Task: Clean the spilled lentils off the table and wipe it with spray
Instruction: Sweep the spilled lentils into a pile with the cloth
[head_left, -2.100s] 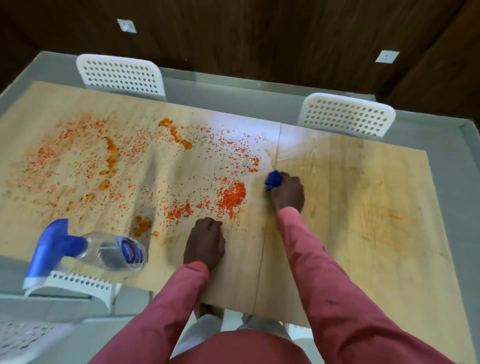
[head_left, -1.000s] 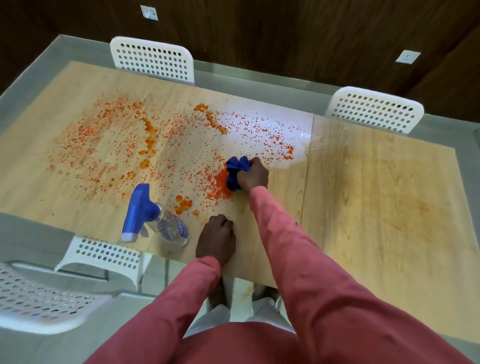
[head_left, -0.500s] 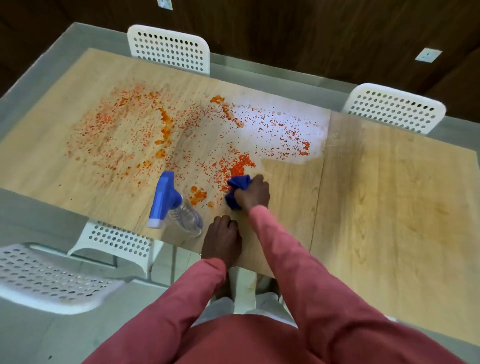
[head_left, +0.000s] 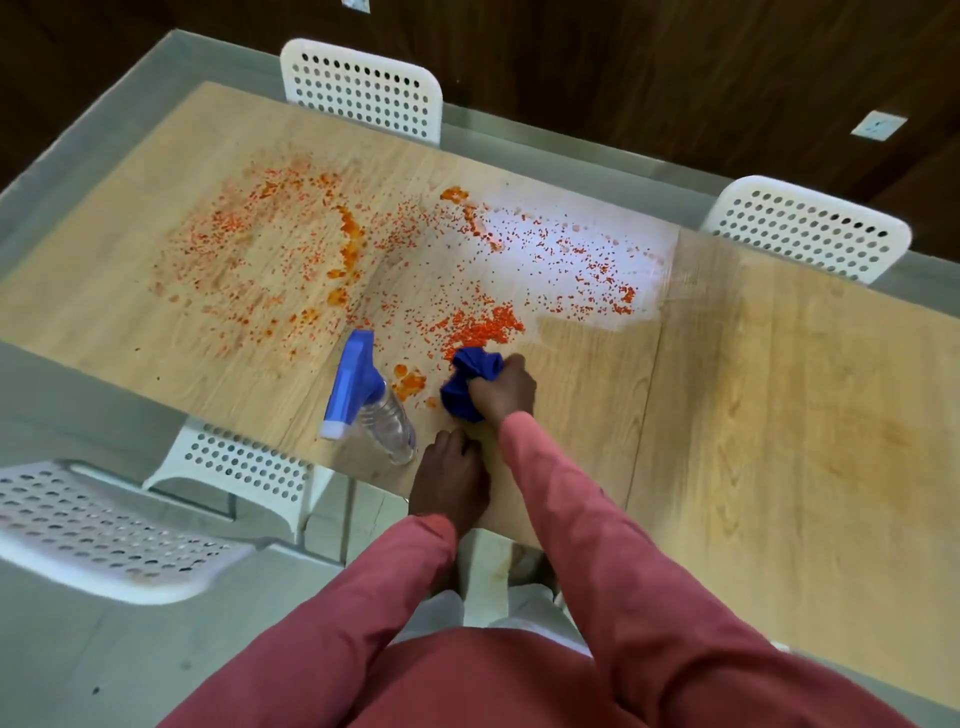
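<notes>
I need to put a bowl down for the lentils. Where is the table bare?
The right panel of the table, right of the seam, is bare. So is the near strip right of the right hand. Lentils cover the left panel; the spray bottle crowds the near edge.

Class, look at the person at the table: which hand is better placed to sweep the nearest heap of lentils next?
Right. The right hand already grips the blue cloth beside the lentil heap; the left hand rests empty on the table edge.
</notes>
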